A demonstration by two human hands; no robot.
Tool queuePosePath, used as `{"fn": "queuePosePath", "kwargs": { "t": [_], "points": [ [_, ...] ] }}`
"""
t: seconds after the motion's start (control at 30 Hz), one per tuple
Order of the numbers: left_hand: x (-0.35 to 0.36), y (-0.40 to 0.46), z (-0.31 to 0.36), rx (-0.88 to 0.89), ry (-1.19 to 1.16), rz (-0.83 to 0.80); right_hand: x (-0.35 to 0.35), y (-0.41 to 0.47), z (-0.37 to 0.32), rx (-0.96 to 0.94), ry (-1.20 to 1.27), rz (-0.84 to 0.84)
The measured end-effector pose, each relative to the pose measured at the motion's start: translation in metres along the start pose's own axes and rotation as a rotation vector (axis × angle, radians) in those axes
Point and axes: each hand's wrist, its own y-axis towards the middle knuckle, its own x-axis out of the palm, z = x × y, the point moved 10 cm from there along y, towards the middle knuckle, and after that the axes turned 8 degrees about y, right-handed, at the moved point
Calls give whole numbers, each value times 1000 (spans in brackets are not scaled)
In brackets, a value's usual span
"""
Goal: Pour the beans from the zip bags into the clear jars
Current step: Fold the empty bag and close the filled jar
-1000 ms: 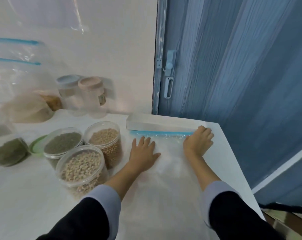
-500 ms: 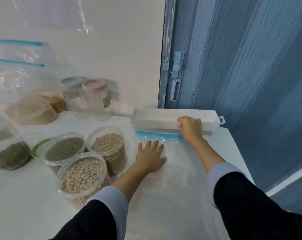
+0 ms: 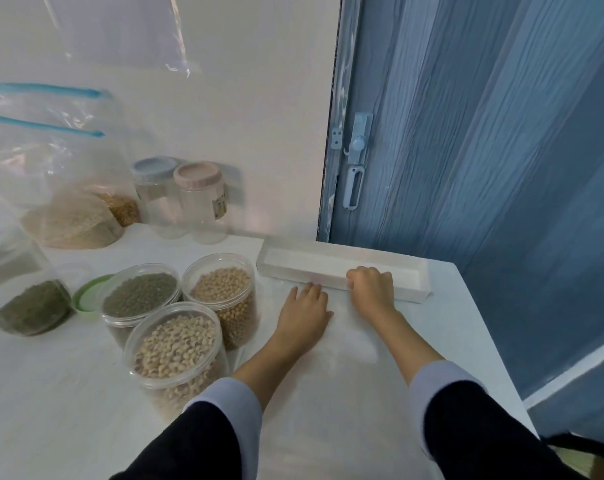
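Three open clear jars (image 3: 176,323) stand left of the hands, already filled with green and pale beans, so most of the pouring looks done. Zip bags (image 3: 51,188) with contents remaining stand at the far left against the wall. The left hand (image 3: 302,315) lies flat, fingers spread, on an empty clear bag (image 3: 356,348) lying on the white table (image 3: 51,393). The right hand (image 3: 371,287) curls over the near wall of a long white tray (image 3: 314,263). A blue folding door (image 3: 484,150) closes the right side.
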Motion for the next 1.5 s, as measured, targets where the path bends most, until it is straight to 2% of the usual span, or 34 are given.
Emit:
{"fn": "queuePosePath", "kwargs": {
  "t": [0.1, 0.23, 0.3, 0.43, 0.53, 0.63, 0.77, 0.83, 0.93, 1.03, 1.13, 1.2, 1.37, 1.43, 1.5],
  "points": [
    [-29, -29, -7, -55, -154, 93, 1, -11, 0, -28, 15, -25],
    [-64, -92, -15, -44, -308, 191, -44, -59, 10, -21, 235, 222],
    [-68, -121, -21, -42, -347, 204, -53, -93, 19, 19, 335, 255],
    [-51, -167, -31, -64, -278, 202, -36, -147, 41, 143, 457, 220],
    [-48, -193, -39, -115, -270, 283, -30, -164, 51, 196, 511, 231],
    [-48, -210, -53, -262, -361, 347, -27, -171, 53, 213, 482, 214],
    [-33, -226, -64, -445, -532, 294, -29, -179, 55, 245, 499, 212],
    [-26, -232, -72, -520, -619, 256, -33, -189, 65, 326, 539, 204],
    [-20, -238, -79, -467, -728, 240, -30, -218, 83, 441, 644, 107],
    [-25, -242, -75, -319, -683, 273, -25, -249, 71, 262, 810, -41],
    [-31, -244, -71, -252, -591, 338, -22, -274, 53, 50, 930, -149],
    [-33, -239, -68, -236, -561, 362, -24, -279, 53, 14, 931, -94],
    [-37, -228, -68, -305, -499, 410, -31, -275, 50, 75, 699, 153],
    [-31, -225, -68, -380, -463, 352, -29, -275, 46, 127, 613, 193],
    [-26, -222, -62, -376, -430, 304, -30, -274, 40, 167, 528, 253]
  ]
}}
